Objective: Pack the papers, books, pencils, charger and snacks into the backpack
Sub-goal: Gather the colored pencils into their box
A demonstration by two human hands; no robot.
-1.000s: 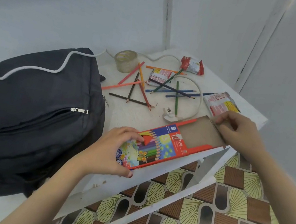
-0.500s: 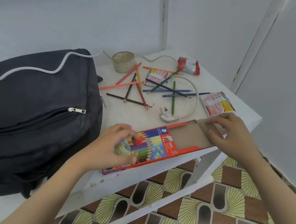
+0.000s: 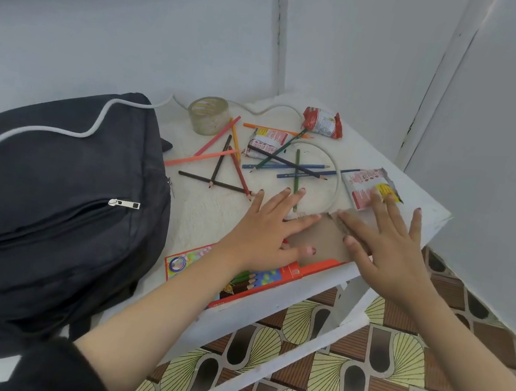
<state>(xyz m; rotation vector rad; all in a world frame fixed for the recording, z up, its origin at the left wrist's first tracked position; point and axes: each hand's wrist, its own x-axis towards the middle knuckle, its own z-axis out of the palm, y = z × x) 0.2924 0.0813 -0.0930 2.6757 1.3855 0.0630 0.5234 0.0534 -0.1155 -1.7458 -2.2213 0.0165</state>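
Head view: both hands, left hand [image 3: 269, 230] and right hand [image 3: 386, 244], lie spread and empty on the orange cardboard pencil box [image 3: 271, 277]. Loose coloured pencils [image 3: 287, 166] lie scattered toward twelve o'clock, axes crossing, apparently nearer the left hand; black fabric backpack [image 3: 48, 197] at nine o'clock.

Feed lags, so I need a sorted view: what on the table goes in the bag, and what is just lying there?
For the job:
backpack
loose pencils
pencil box
charger cable
snack packs

Just lying about:
tape roll

Neither hand has a grip on anything.
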